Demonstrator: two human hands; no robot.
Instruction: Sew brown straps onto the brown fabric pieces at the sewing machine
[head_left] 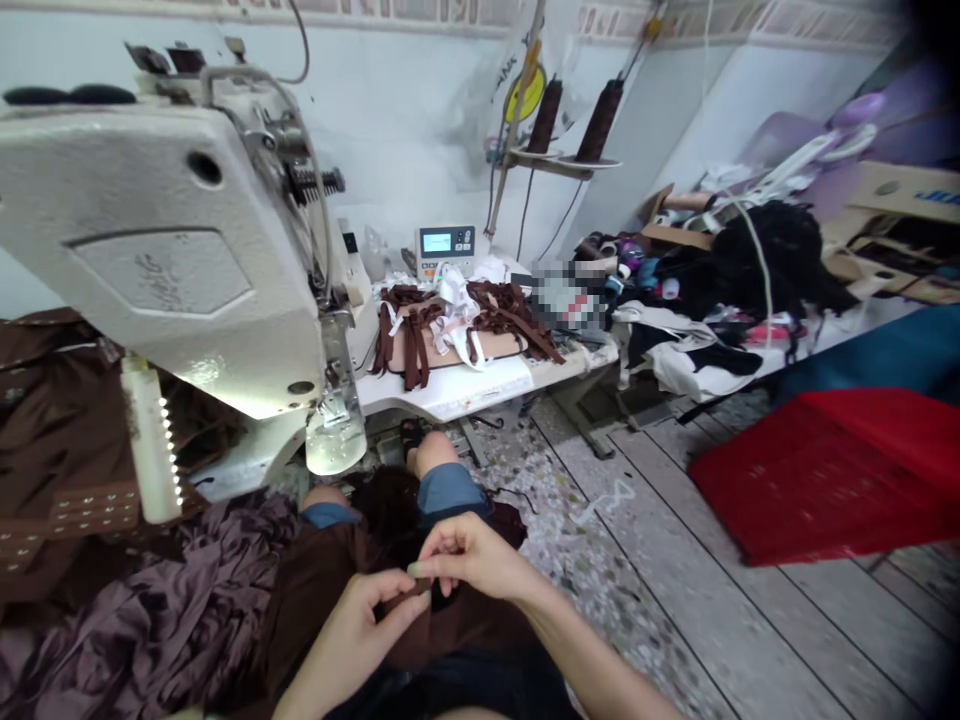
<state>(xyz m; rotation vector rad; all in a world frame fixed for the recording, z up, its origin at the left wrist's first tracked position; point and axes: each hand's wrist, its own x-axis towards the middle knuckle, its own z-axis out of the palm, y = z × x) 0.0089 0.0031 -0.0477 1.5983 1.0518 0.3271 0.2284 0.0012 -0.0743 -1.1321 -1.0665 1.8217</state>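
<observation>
Over my lap, my left hand [375, 615] pinches a piece of brown fabric [409, 598] between thumb and fingers. My right hand [457, 555] meets it fingertip to fingertip and pinches the same brown piece at its edge. More dark brown cloth [480, 625] lies across my legs beneath both hands. To the left, a crumpled purple-brown cloth [202, 610] spreads beside my lap. The white sewing machine [172, 250] stands in front on the left, its lit needle area [335, 430] beyond my hands and apart from them.
Brown and white strips [450, 320] are heaped on the machine table [480, 390], near a small control panel [445, 250]. Thread cones [600, 120] stand on a rack behind. A red crate [832, 475] is on the floor at right. Mixed cloth and spools cover the right-hand table.
</observation>
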